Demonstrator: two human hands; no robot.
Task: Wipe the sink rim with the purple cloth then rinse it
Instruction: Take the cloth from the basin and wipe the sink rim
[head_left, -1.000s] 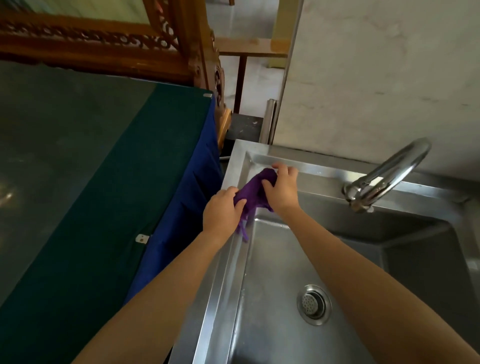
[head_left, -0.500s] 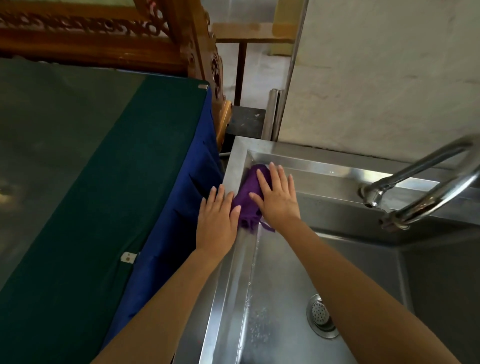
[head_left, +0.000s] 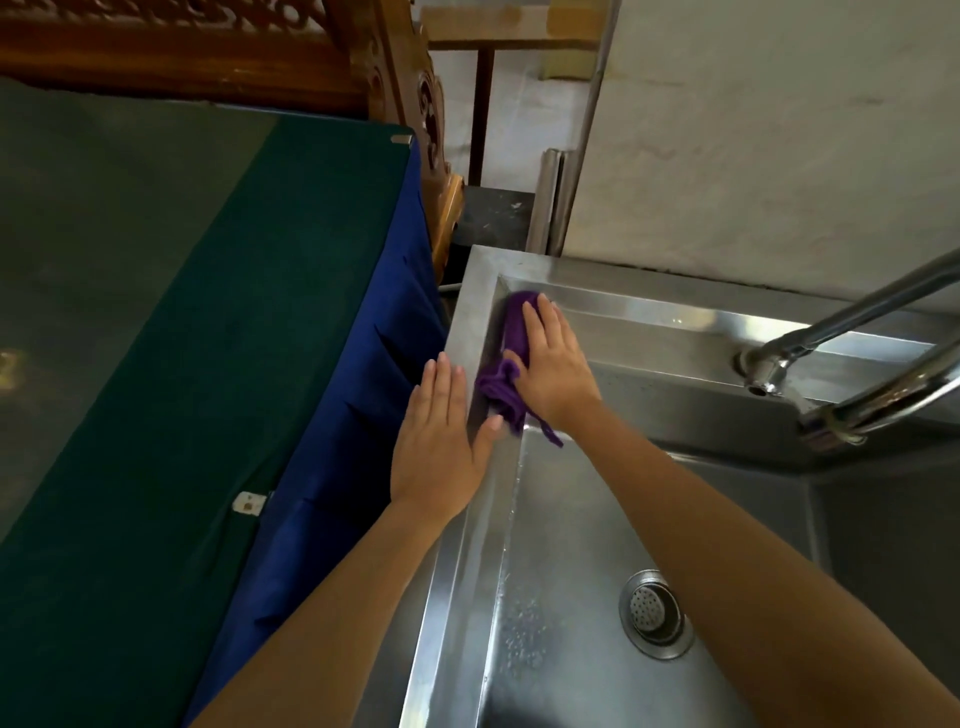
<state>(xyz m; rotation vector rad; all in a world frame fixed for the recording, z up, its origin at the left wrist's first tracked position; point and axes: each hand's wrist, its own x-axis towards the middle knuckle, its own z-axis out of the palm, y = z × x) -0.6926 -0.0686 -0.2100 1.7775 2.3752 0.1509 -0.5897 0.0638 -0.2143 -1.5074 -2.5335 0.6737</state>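
Much of the purple cloth (head_left: 506, 364) is hidden under the right hand (head_left: 553, 364), whose extended fingers (head_left: 540, 325) press flat on it without gripping; whether the palm touches steel cannot be told. The cloth lies bunched on the sink rim (head_left: 470, 312) at the far left corner, a frayed end trailing toward 5 o'clock. At 8 o'clock of the cloth, the left hand (head_left: 441, 441) lies flat and spread on the rim, holding nothing, thumb just beside the cloth. Tap (head_left: 852, 358) at 3 o'clock, cut off by the frame. Drain (head_left: 655, 614) at 5 o'clock. Green tabletop (head_left: 156, 338) at 9 o'clock; plaster wall (head_left: 779, 156) beyond.
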